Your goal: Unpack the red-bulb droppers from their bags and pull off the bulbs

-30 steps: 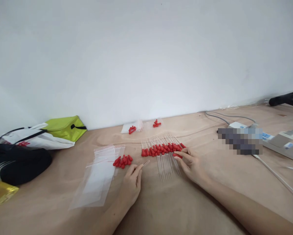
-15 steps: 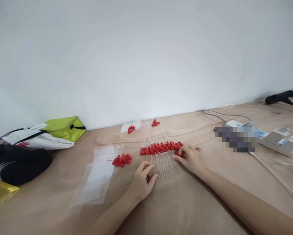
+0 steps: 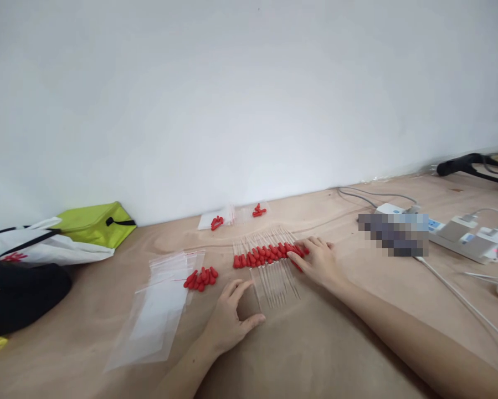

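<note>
Thin glass droppers [image 3: 278,285] with red rubber bulbs lie side by side in a row, bulbs together in the middle. Their glass tubes point partly to the wall, partly towards me. At the row's right end, my right hand [image 3: 317,261] has its thumb and fingers closed about the red bulbs [image 3: 299,250]; the exact grip is partly hidden. To the lower left of the row, my left hand [image 3: 232,316] is open, thumb and fingers well apart, nothing held. Its fingertips are close to the leftmost near-side tube. A pile of loose red bulbs [image 3: 201,279] lies beyond it.
Clear zip bags [image 3: 153,316] lie at left. Small bags with red bulbs [image 3: 258,210] rest by the wall. Further left are a lime-green bag [image 3: 95,221], a white bag [image 3: 66,246] and a black item [image 3: 28,296]. A power strip [image 3: 460,244] with cables stands right.
My left hand has spread its thumb and fingers and shifted slightly left. The right hand's fingers have moved in over the bulbs at the row's right end. The whole view has turned slightly.
</note>
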Tool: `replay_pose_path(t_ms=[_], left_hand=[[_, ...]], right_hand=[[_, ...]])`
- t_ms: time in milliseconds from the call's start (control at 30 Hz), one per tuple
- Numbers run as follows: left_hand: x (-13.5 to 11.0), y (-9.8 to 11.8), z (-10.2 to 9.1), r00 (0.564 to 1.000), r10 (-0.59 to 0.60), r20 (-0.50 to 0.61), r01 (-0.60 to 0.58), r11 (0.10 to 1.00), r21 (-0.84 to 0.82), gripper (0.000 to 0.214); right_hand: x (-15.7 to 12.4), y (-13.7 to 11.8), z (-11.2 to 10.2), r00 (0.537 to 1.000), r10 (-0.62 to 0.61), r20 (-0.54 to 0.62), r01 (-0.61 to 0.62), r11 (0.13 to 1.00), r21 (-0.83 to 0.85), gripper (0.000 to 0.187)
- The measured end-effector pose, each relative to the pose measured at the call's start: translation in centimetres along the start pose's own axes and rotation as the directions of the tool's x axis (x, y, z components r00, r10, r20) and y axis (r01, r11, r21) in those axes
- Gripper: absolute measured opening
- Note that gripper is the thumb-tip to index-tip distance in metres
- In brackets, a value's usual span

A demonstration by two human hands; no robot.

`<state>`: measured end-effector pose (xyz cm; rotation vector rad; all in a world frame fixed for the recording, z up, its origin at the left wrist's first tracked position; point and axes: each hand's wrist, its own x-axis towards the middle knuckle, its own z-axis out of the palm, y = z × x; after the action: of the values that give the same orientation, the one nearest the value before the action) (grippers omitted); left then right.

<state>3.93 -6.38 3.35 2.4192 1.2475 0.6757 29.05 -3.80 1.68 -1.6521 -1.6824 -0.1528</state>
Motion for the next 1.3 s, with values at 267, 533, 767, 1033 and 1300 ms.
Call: replay_pose_path(t_ms=[267, 533, 767, 1033, 1300], left_hand=[[0.2, 0.1, -0.2, 0.999, -0.004, 0.041, 0.004, 1.0, -0.01, 0.042], [0.0, -0.2, 0.2, 0.994, 0.066, 0.09, -0.071, 0.996, 0.052, 0.041], [-0.5, -0.7, -0.2, 0.963, 0.014, -0.27, 0.017, 0.993, 0.113, 0.043], [-0.4, 0.2, 0.4, 0.88, 0.401, -0.256, -0.313, 0.894, 0.321, 0.018], [-0.2, 0.8, 0.8, 0.883, 0.407, -0.234, -0.324, 0.889, 0.324, 0.018]], right_hand=[[1.2, -0.5, 1.7, 1.0, 0.024, -0.015, -0.025, 0.998, -0.049, 0.026], [0.2, -1.1, 0.3, 0.99, 0.068, -0.122, -0.048, 0.986, 0.157, 0.027], [-3.1, -1.8, -0.9, 0.971, -0.234, 0.043, 0.207, 0.919, 0.335, 0.018], [-3.8, -2.9, -0.7, 0.94, -0.329, 0.091, 0.276, 0.889, 0.364, 0.013], [-4.2, -3.7, -0.4, 0.904, -0.426, -0.028, 0.409, 0.847, 0.338, 0.014]])
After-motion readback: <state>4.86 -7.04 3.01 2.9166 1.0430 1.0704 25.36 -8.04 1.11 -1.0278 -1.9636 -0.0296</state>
